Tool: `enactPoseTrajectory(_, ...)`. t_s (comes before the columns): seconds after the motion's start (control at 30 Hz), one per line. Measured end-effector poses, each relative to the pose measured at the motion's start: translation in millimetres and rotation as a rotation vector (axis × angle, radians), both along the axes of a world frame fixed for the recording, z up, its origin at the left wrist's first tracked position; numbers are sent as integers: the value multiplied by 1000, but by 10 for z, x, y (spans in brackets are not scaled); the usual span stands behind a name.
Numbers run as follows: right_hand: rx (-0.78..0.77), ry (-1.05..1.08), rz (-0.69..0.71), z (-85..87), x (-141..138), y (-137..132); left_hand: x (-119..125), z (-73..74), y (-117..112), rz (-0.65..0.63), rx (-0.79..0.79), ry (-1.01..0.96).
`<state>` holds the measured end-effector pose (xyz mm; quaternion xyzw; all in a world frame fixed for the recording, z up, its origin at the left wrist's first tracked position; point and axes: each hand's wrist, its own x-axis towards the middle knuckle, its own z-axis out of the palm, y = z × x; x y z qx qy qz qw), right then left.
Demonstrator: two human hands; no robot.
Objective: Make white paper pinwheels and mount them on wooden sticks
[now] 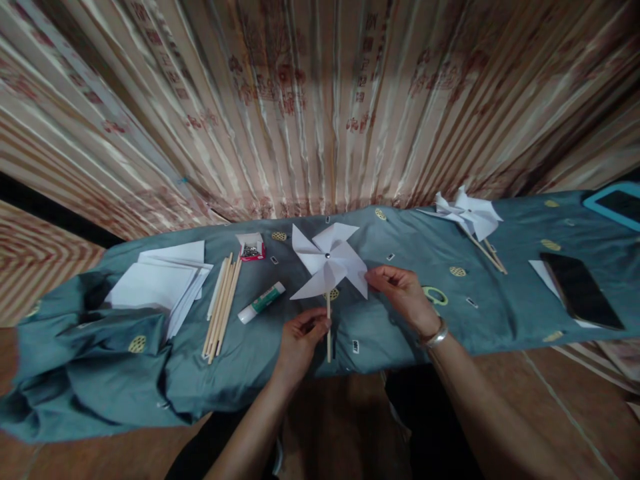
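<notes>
A white paper pinwheel [340,260] on a thin wooden stick [329,343] is held up over the cloth-covered table, with a silver pin head at its centre. My left hand [301,337] pinches the stick below the blades. At the pinwheel's right side, the fingertips of my right hand [403,293] are closed at the edge of a blade. A glue stick [261,302] with a green label lies left of my left hand. Partly hidden behind my right hand is the yellow-green handle of scissors [436,295].
Several wooden sticks [223,307], a small red box of pins [253,248] and stacked white paper [155,283] lie on the left. To the right are finished-looking pinwheels [473,213], a dark phone [583,290] over white paper, and a blue-framed device [615,203]. A patterned curtain [310,133] hangs behind.
</notes>
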<state>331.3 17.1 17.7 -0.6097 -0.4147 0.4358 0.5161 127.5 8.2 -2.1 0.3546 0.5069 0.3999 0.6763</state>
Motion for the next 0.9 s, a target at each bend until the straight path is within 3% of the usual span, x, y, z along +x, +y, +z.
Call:
enactPoseTrajectory(0.53, -82, 159, 83, 76, -207, -80, 61, 1, 26, 20, 18, 13)
enactPoseTrajectory(0.9, -93, 223, 132, 36, -308, -81, 93, -27, 27, 30, 29, -1)
